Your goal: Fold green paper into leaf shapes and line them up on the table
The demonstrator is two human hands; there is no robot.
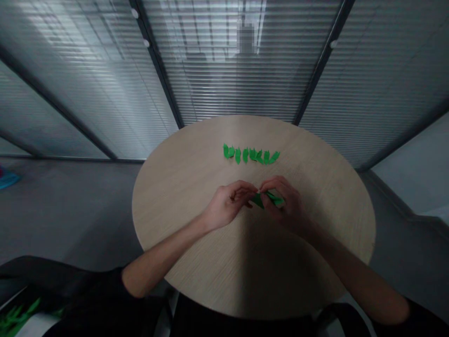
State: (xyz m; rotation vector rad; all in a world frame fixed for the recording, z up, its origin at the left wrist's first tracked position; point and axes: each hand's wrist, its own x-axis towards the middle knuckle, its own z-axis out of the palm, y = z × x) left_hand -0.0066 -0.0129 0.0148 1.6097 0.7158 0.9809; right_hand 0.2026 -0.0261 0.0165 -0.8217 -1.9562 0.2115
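Over the middle of the round table, my left hand (233,201) and my right hand (286,203) meet at a green piece that looks like folded paper (258,200). The fingertips of my left hand pinch its left end. My right thumb and fingers grip it from the other side, and part of the green shows under the right fingers. My fingers cover much of its shape. Beyond my hands, several small green pieces (245,154) of similar look lie in a row on the tabletop.
The round wooden table (175,187) stands close to a glass partition with blinds (224,79). At lower left, more green pieces (21,316) lie beside a white object (37,325). A blue item (9,178) is on the floor at far left.
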